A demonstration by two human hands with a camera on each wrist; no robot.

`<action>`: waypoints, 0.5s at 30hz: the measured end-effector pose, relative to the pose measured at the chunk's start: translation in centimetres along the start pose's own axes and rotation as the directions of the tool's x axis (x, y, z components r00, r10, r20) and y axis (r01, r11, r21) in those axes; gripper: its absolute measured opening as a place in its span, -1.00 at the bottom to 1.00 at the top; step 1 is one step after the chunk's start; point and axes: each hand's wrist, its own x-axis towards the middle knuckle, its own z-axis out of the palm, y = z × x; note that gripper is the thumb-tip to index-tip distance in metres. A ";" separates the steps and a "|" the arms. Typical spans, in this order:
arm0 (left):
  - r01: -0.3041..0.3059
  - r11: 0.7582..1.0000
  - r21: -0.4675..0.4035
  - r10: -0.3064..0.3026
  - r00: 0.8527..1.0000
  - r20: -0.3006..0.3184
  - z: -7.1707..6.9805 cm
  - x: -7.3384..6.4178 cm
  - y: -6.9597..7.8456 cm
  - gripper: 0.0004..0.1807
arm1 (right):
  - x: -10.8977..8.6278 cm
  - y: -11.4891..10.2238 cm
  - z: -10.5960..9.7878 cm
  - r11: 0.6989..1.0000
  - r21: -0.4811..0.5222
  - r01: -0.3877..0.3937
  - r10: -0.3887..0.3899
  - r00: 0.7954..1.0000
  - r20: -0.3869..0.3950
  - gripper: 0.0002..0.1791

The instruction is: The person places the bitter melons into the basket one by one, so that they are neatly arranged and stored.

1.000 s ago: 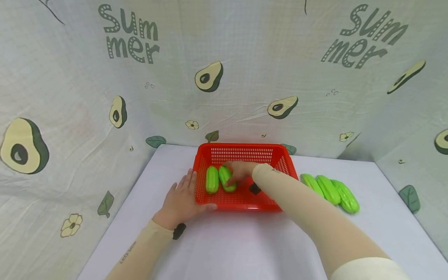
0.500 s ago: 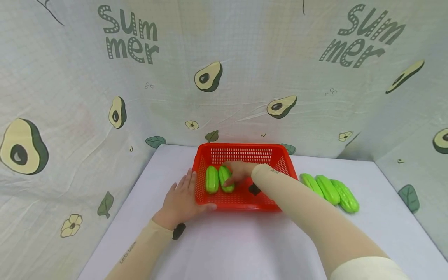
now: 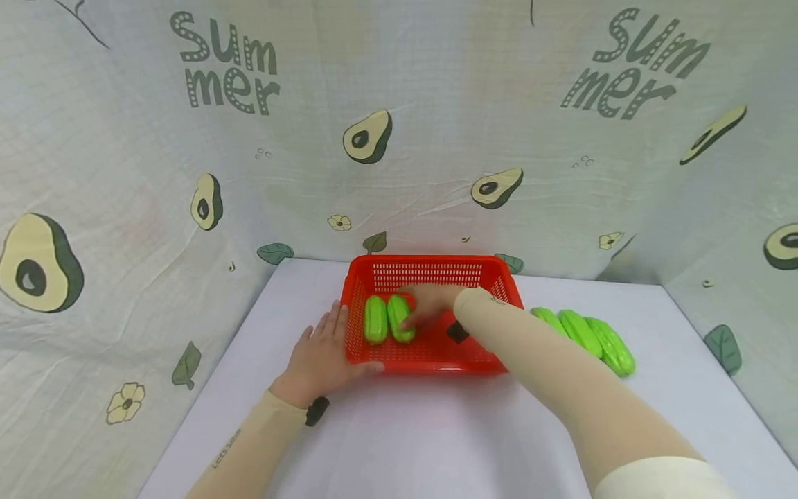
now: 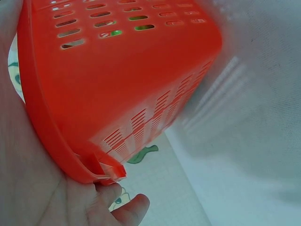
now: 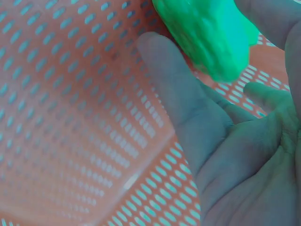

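Observation:
My left hand (image 3: 318,362) rests against the left end of a red plastic basket (image 3: 430,259), fingers straight and thumb along its front rim. In the left wrist view the basket's slotted wall (image 4: 108,80) lies against the palm. Inside, two green, ribbed bitter melons lie side by side: one at the left (image 3: 376,320) and a second melon (image 3: 398,319) to its right. Over that second one is my right hand (image 3: 433,305), its fingers spread loosely about it. The right wrist view shows the bumpy melon (image 5: 211,37) beyond the palm, with the fingers apart.
Several more green bitter melons (image 3: 582,333) lie close together on the white table (image 3: 399,436), right of the basket and partly behind my right forearm. A cloth printed with avocados (image 3: 368,136) hangs behind and at both sides.
My right hand shifts slightly to the right off the second melon, its fingers loosening. The melons in the basket stay in place, and my left hand holds its position. The head view drifts slightly.

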 end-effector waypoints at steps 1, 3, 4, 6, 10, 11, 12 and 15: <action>0.004 1.000 -0.002 -0.004 1.000 0.005 0.0 0.0 0.0 0.42 | -0.3 0.0 -0.3 1.000 -0.020 0.006 -0.006 1.000 0.001 -0.05; 0.012 1.000 -0.005 -0.012 1.000 0.009 0.0 0.0 -0.1 0.43 | -1.3 0.1 -1.1 0.999 -0.043 0.021 -0.021 1.000 0.012 -0.05; 0.016 1.000 -0.006 -0.016 1.000 0.011 0.1 0.1 -0.2 0.43 | -2.0 0.1 -1.7 0.998 -0.056 0.028 -0.028 1.000 0.011 -0.04; 0.022 1.000 -0.005 -0.022 1.000 0.017 0.2 0.2 -0.2 0.43 | -3.6 0.3 -2.8 0.996 -0.077 0.043 -0.043 0.999 0.001 -0.03; 0.014 1.000 -0.010 -0.014 1.000 0.019 0.4 0.5 -0.1 0.43 | -7.8 1.7 -4.9 0.992 -0.109 0.061 -0.068 0.996 -0.065 -0.02; 0.011 1.000 -0.012 -0.011 1.000 0.018 0.3 0.5 -0.1 0.43 | -8.9 2.3 -5.3 0.991 -0.111 0.068 -0.078 0.993 -0.089 -0.02; 0.009 1.000 -0.015 -0.009 1.000 0.016 0.3 0.5 -0.1 0.43 | -9.9 2.9 -5.7 0.991 -0.109 0.074 -0.087 0.990 -0.111 -0.01; 0.009 1.000 -0.010 -0.009 1.000 0.016 0.2 0.4 0.0 0.42 | -13.3 5.1 -6.4 0.996 -0.061 0.071 -0.080 0.984 -0.158 -0.03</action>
